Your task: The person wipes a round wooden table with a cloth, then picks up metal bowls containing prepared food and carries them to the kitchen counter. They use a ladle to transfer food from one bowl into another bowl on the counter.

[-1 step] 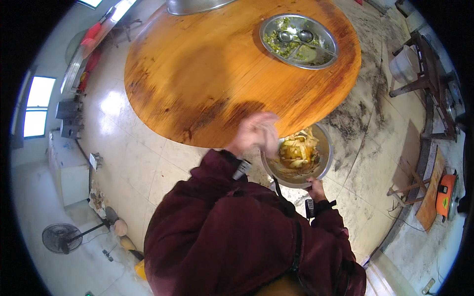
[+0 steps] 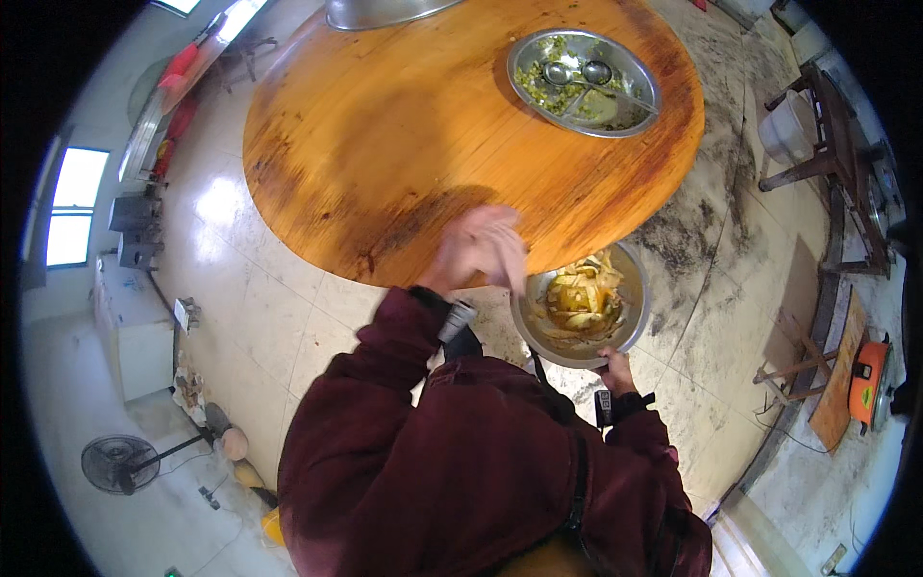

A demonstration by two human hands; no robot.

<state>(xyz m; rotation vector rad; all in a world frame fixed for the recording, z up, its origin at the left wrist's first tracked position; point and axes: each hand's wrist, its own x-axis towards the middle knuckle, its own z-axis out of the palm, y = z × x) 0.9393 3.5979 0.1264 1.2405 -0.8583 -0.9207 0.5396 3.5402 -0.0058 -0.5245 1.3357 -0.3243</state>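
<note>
My left hand (image 2: 484, 248) hovers at the near edge of the round wooden table (image 2: 346, 144), slightly blurred. Its fingers are stretched out to the right and bent downward, and no object shows in them. Just to the right, below the table edge, is a round metal bowl (image 2: 630, 332) holding yellowish peel-like scraps (image 2: 583, 298). My right hand (image 2: 617, 370) grips the bowl's near rim, thumb over the edge. The left fingertips are close to the bowl's left rim; whether they touch the tabletop I cannot tell.
An oval steel dish (image 2: 632, 81) with chopped greens and two round spoons (image 2: 596, 72) stands at the table's far right. A metal vessel (image 2: 385, 13) sits at the far edge. Dark wooden furniture (image 2: 846, 163) and an orange appliance (image 2: 868, 383) are right, a fan (image 2: 120, 464) left.
My left hand has shifted slightly left, away from the bowl, uncovering more of the bowl's left rim. The right hand and bowl have hardly moved.
</note>
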